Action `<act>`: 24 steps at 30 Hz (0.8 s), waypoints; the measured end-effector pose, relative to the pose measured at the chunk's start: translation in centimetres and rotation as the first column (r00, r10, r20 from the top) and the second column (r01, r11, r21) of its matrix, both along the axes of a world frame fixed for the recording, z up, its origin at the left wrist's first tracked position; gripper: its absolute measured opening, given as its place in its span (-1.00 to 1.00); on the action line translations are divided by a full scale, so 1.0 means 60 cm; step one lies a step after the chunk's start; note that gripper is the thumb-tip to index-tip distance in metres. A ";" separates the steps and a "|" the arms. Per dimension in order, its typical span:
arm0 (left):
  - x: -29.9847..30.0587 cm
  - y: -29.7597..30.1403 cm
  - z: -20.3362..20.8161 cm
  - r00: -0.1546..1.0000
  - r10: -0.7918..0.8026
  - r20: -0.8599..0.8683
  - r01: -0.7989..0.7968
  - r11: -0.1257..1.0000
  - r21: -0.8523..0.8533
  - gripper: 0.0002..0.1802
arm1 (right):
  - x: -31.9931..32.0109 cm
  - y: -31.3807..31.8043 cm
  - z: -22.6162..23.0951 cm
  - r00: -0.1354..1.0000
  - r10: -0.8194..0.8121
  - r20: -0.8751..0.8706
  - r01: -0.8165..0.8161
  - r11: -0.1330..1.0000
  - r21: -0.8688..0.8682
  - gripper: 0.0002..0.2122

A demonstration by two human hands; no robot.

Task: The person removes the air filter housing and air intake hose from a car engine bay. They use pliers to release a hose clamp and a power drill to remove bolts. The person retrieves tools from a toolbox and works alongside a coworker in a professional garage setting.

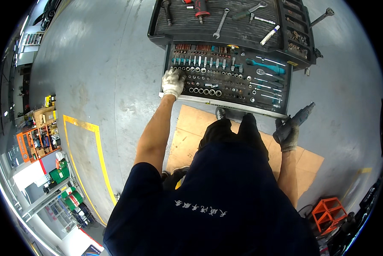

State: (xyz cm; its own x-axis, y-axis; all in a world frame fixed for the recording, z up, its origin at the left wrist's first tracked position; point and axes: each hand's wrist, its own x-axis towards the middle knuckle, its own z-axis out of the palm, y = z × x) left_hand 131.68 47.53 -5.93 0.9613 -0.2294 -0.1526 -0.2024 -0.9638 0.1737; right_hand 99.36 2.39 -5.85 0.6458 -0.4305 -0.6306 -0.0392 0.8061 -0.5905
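My left hand, in a whitish work glove, is over the left end of a pulled-out tool drawer. Its fingers are bent down and drawn together among the sockets, and the glove hides what is under them. Rows of silver sockets, bit sockets and small bits fill the drawer's insert. A ratchet and extension bars lie at its right side. To the right of the drawer, my gloved right hand is wrapped around a dark power tool, whose slim nose points up and away from me.
Above the drawer, the cabinet's ribbed black top carries a combination wrench, a red-and-dark air tool and a white marker. Cardboard lies underfoot. An orange stand is at the lower right; shelving is at far left.
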 end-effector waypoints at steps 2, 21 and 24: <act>-0.030 0.004 -0.007 0.985 0.138 0.102 -0.126 0.985 -0.114 -0.78 | -0.005 -0.009 -0.006 1.000 0.028 -0.012 -0.028 1.000 0.013 -0.52; -0.308 -0.218 0.373 0.799 0.130 -0.587 -0.337 -0.712 -0.617 -0.73 | 0.180 0.006 0.326 -0.045 0.933 -0.357 -0.816 -0.241 -0.525 -0.40; -0.358 -0.258 0.431 0.723 0.410 -0.557 -0.188 -0.659 -0.729 -0.65 | 0.219 0.045 0.305 -0.225 0.959 -0.171 -0.504 -0.265 -0.822 -0.35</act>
State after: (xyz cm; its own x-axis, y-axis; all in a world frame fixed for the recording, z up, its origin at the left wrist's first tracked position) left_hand 110.18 32.02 19.93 0.8393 0.4488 -0.3070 -0.0808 0.6613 0.7457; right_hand 112.48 5.08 12.45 0.5973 0.7959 -0.0994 0.0943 -0.1927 -0.9767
